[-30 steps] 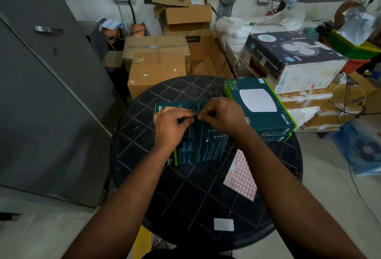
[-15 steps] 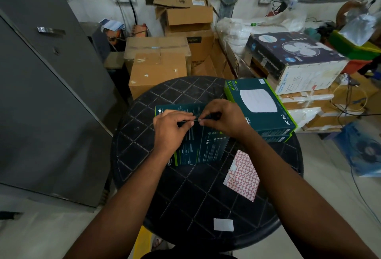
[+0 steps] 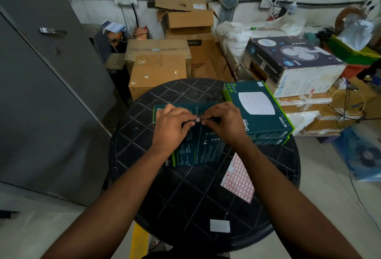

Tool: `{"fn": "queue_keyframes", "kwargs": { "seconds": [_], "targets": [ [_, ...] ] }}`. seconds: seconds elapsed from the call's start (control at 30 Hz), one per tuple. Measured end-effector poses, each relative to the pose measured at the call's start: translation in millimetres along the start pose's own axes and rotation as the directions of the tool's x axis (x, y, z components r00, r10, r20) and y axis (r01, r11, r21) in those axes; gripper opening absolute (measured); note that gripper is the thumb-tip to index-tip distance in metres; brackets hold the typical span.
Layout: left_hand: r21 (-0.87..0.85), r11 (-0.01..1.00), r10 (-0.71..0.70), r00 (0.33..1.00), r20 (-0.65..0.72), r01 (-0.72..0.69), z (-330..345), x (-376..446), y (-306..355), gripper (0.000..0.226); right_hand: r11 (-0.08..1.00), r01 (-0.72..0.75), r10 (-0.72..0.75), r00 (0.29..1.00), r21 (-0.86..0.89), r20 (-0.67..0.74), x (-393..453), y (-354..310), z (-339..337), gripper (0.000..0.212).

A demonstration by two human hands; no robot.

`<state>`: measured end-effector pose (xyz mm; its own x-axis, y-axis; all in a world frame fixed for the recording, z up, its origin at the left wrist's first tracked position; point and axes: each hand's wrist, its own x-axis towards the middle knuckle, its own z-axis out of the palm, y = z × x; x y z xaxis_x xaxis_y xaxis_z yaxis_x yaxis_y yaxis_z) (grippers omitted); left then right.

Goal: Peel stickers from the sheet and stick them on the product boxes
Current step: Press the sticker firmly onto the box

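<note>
A dark teal product box [image 3: 198, 147] lies flat on the round black table [image 3: 185, 197], printed back side up. My left hand [image 3: 172, 124] and my right hand [image 3: 223, 122] meet over its far half, fingertips pinching a small red-bordered sticker [image 3: 198, 119] between them. The sticker sheet [image 3: 239, 178], white with rows of red-framed labels, lies on the table right of the box, under my right forearm. Two more teal boxes are stacked [image 3: 259, 110] at the table's right rear.
A small white paper piece [image 3: 220, 226] lies near the table's front edge. Brown cartons [image 3: 158, 67] stand behind the table, a fan box [image 3: 292, 63] and cables at the right, a grey metal cabinet [image 3: 41, 94] at the left.
Both hands stay over the box with fingertips together. The small sticker now shows between the fingertips; the hands have shifted only slightly.
</note>
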<state>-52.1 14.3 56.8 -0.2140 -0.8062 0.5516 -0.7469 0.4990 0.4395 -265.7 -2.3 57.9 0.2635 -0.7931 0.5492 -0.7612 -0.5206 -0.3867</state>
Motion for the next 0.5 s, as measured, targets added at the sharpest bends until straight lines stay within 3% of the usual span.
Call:
{"fn": "queue_keyframes", "kwargs": {
  "seconds": [0.23,0.4,0.5],
  "targets": [
    [-0.075,0.994,0.081,0.997,0.02,-0.079,-0.7,4.2,-10.2,0.016,0.998,-0.064,0.063,0.993,-0.003,-0.1,-7.7,-10.9,8.2,0.01],
    [-0.094,0.99,-0.106,0.994,0.026,0.108,-21.1,-8.8,-39.7,0.035,0.995,-0.09,0.092,0.993,0.031,-0.075,-8.6,4.0,1.5,0.018],
    [-0.127,0.981,-0.133,0.983,0.127,0.149,-24.1,-11.6,-47.6,0.047,0.995,-0.095,0.094,0.993,-0.006,-0.075,-9.4,3.1,5.8,0.029]
  ]
}}
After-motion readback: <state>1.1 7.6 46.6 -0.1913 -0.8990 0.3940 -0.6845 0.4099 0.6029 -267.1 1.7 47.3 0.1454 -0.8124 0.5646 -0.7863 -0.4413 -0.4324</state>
